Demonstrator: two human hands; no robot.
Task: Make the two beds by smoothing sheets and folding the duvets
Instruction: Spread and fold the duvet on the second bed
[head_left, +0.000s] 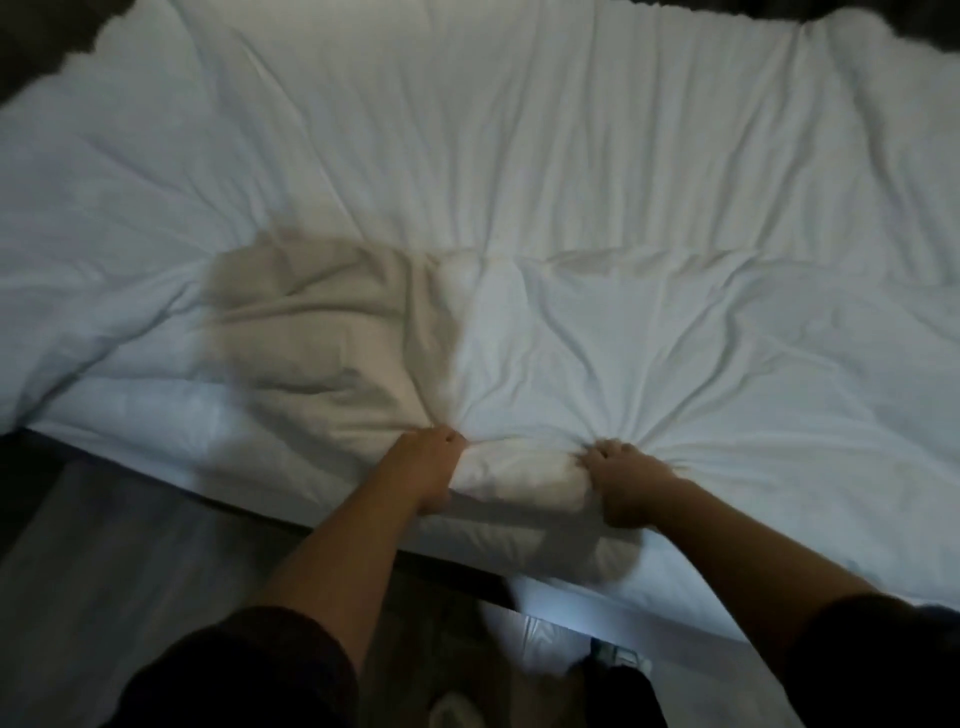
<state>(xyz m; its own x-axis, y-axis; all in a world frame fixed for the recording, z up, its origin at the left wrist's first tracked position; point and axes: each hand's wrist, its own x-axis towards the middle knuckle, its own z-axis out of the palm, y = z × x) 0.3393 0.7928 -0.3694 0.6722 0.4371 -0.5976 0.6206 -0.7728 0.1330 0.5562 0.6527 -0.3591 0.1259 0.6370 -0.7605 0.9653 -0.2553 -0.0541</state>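
Note:
A white duvet (519, 182) lies spread and wrinkled over the bed, filling most of the head view. Both my hands grip its near edge, which bunches into a thick roll between them. My left hand (428, 467) holds the fabric at the left of the roll, fingers curled into it. My right hand (623, 480) clutches the fabric at the right, and creases fan out from both grips. A white sheet (208, 431) over the mattress shows below the duvet's edge at the left.
The bed's near edge (322, 525) runs diagonally from middle left to lower right. Dark floor (104, 571) lies below it on the left. My feet and a pale patch of light show on the floor between my arms.

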